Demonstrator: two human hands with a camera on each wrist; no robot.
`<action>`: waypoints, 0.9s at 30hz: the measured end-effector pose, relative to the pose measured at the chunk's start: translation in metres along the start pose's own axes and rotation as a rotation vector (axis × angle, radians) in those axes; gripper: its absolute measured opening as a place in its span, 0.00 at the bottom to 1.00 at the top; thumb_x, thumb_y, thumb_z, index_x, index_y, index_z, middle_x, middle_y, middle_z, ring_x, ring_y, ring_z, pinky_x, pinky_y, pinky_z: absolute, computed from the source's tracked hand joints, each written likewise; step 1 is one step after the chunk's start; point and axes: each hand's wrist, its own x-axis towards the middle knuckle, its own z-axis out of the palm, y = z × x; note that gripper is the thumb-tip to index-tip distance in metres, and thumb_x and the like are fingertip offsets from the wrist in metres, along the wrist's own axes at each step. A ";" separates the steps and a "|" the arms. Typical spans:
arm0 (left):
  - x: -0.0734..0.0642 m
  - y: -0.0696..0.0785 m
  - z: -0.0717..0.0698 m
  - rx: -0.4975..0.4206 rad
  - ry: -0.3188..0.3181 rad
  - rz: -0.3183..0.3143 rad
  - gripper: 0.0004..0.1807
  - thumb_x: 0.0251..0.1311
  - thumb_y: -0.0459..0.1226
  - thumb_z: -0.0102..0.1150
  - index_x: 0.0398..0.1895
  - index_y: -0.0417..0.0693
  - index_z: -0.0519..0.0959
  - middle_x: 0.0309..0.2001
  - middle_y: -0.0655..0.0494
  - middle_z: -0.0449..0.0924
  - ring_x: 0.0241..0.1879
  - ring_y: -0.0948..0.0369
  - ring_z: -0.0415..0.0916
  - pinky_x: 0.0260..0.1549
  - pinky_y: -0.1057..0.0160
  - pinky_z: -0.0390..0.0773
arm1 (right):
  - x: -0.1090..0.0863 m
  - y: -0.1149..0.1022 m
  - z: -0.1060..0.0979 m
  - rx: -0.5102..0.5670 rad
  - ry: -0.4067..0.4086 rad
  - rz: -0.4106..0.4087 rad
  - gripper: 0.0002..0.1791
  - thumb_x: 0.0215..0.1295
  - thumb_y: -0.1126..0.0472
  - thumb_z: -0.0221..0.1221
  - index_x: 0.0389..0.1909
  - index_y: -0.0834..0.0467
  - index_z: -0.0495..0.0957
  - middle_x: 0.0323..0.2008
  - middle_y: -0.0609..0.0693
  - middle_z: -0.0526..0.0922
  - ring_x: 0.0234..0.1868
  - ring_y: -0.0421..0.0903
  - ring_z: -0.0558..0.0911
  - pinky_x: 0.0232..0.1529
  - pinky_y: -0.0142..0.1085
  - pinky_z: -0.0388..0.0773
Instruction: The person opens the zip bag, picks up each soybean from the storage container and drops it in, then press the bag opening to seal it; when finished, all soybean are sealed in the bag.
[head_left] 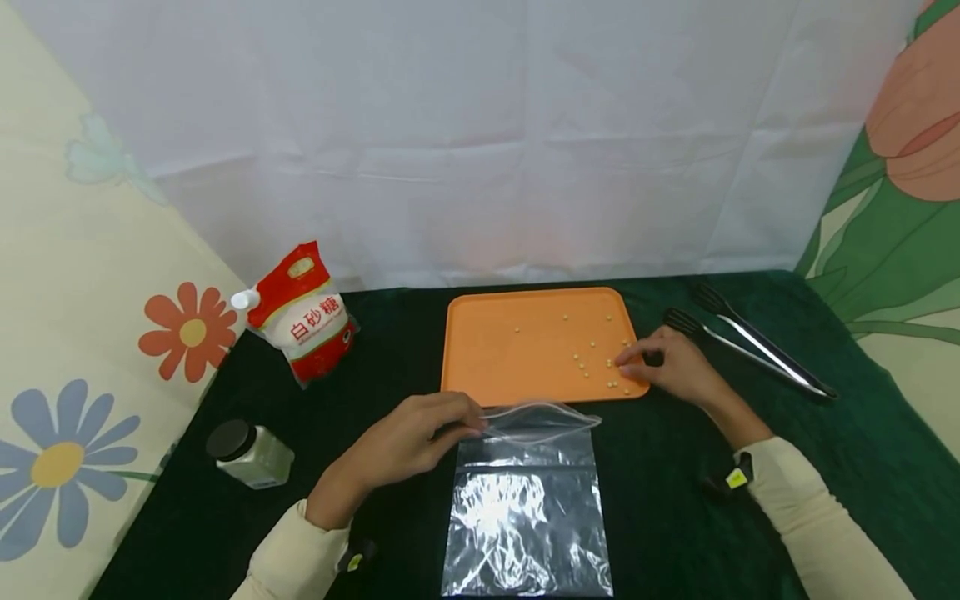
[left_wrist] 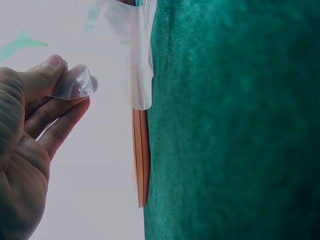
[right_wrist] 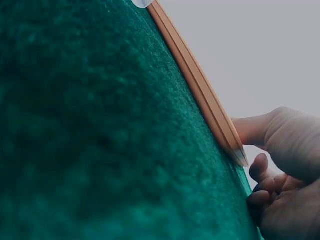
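Observation:
My left hand (head_left: 416,437) pinches the left edge of the mouth of a clear zip bag (head_left: 525,525). In the left wrist view, the plastic edge (left_wrist: 77,85) shows between thumb and fingers. The bag lies flat toward me, its mouth gaping a little. My right hand (head_left: 671,367) reaches over the right rim of an orange tray (head_left: 487,358), thumb and index tips close together among small pale yellow balls (head_left: 576,357). Whether a ball sits between them cannot be made out. In the right wrist view, the tray's rim (right_wrist: 200,82) hides those tips.
At the left lie a red-and-white sugar bag (head_left: 307,317) with a white cap and a black-lidded jar (head_left: 255,458). Metal tongs (head_left: 757,346) with black slotted ends lie right of the tray. Dark green cloth (head_left: 690,517) covers the table; a white sheet (head_left: 525,142) hangs behind.

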 end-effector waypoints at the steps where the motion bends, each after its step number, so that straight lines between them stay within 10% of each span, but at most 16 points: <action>1: 0.000 0.000 0.000 -0.003 -0.003 -0.003 0.12 0.62 0.26 0.64 0.46 0.47 0.80 0.45 0.58 0.83 0.44 0.68 0.80 0.46 0.67 0.82 | 0.000 0.000 0.000 -0.003 0.000 0.005 0.12 0.61 0.51 0.71 0.42 0.51 0.89 0.38 0.52 0.75 0.37 0.48 0.69 0.36 0.41 0.66; 15: 0.000 -0.002 0.003 0.010 0.042 -0.088 0.11 0.65 0.28 0.63 0.45 0.52 0.78 0.43 0.63 0.83 0.40 0.61 0.83 0.42 0.67 0.83 | 0.000 -0.002 0.000 0.031 0.034 0.041 0.11 0.64 0.50 0.69 0.42 0.52 0.88 0.38 0.51 0.77 0.38 0.48 0.70 0.36 0.40 0.69; 21: 0.000 -0.003 0.004 0.018 0.055 -0.094 0.11 0.65 0.28 0.63 0.45 0.53 0.78 0.43 0.65 0.81 0.42 0.65 0.82 0.42 0.68 0.83 | -0.005 -0.028 -0.002 0.221 0.057 0.024 0.15 0.66 0.47 0.66 0.46 0.52 0.85 0.40 0.51 0.77 0.39 0.50 0.71 0.34 0.36 0.72; 27: 0.001 -0.001 0.002 0.030 0.041 -0.129 0.08 0.68 0.32 0.61 0.46 0.52 0.78 0.44 0.66 0.81 0.43 0.69 0.80 0.44 0.68 0.82 | -0.013 -0.073 0.004 0.441 -0.087 -0.123 0.08 0.69 0.56 0.65 0.45 0.52 0.85 0.42 0.52 0.78 0.38 0.52 0.72 0.34 0.39 0.74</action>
